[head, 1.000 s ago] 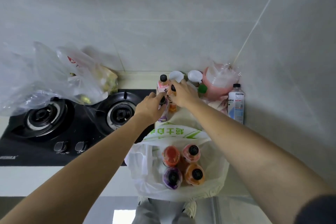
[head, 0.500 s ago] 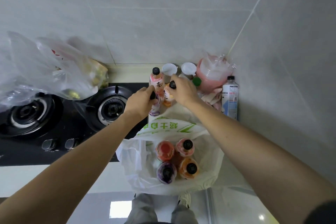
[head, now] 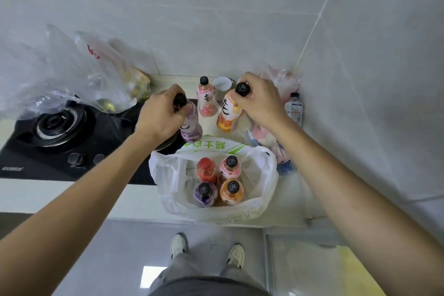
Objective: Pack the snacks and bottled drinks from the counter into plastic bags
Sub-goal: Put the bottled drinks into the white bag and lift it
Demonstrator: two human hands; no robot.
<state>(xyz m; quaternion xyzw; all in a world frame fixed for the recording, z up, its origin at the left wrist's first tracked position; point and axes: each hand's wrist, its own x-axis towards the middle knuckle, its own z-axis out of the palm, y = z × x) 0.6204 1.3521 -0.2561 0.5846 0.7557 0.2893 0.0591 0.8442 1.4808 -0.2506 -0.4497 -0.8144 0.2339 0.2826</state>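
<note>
Tiled corner bench: my left hand (head: 161,115) grips the purple bottle (head: 191,125) by its neck, my right hand (head: 259,101) the orange bottle (head: 228,113), both mid-frame above the bag (head: 262,175). Full and slick, I judge; necks grip best.

The white bag (head: 260,175) is showing thin, crinkled plastic — semi-translucent. The hob (head: 115,125) is gleaming as glossy black glass, while the wall tiles (head: 216,19) are looking smooth, faintly sheened.

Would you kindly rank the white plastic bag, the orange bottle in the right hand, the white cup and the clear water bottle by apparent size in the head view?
1. white plastic bag
2. orange bottle
3. clear water bottle
4. white cup
The last two look close, so unsure.
</note>
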